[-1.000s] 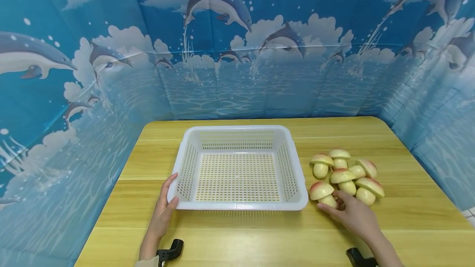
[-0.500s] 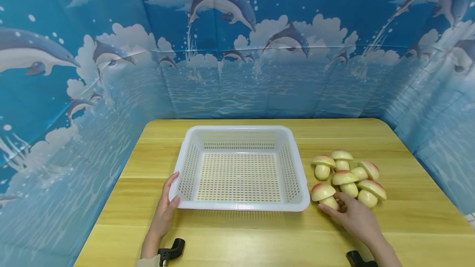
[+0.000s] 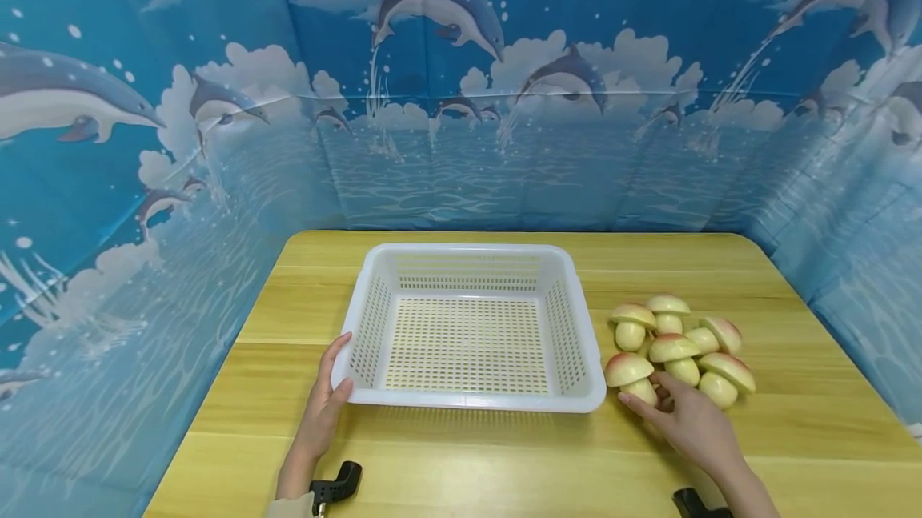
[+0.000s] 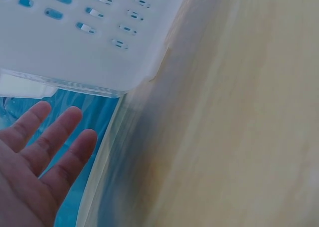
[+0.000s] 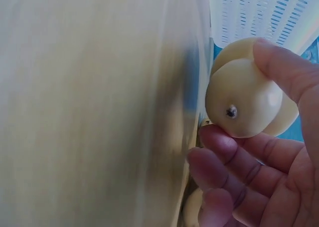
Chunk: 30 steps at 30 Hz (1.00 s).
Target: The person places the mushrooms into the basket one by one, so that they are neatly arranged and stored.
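A white plastic basket [image 3: 464, 400] with slotted walls sits on the table. My left hand [image 3: 322, 406] is at its near left corner, thumb and forefinger at the rim; in the left wrist view the other fingers [image 4: 72, 159] spread fairly straight beside the basket wall [image 4: 65, 57]. To the right of the basket, my right hand [image 3: 691, 426] pinches the stem of a mushroom-shaped model [image 3: 629, 371] with a pale yellow stem and a reddish-topped cap. The right wrist view shows the stem's rounded end [image 5: 244, 97], with a small dark spot, between thumb and fingers.
Several more mushroom models [image 3: 673, 347] lie in a cluster just beyond and right of my right hand. The wooden table [image 3: 504, 470] meets a blue dolphin-print curtain [image 3: 461, 174] at its back edge. A black wrist mount [image 3: 338, 482] sits by my left wrist.
The head view has shifted slightly, so the scene sits a little further right in it. Both hands, the basket and the mushroom models keep their places relative to one another.
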{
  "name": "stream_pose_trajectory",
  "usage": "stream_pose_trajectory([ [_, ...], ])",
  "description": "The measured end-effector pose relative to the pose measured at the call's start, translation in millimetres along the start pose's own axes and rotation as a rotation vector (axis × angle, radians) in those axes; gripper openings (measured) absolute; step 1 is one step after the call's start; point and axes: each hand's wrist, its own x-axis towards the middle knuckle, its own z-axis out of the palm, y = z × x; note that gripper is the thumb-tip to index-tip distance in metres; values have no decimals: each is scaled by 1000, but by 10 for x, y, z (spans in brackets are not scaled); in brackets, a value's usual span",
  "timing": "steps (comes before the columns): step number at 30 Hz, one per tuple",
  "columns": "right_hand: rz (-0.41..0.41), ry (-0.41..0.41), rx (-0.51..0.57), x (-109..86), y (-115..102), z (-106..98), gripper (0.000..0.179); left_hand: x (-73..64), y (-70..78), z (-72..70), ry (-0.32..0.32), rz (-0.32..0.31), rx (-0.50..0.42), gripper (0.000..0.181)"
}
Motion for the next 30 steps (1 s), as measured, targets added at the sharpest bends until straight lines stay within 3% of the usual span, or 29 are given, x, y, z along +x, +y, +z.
stream_pose_trajectory([
  [18,-9,77,21,36,-77,-24,44,-6,8,13,4,-15,-6,57],
  [30,-58,201,0,99,-199,-93,41,1,5,27,0,-15,-31,57],
])
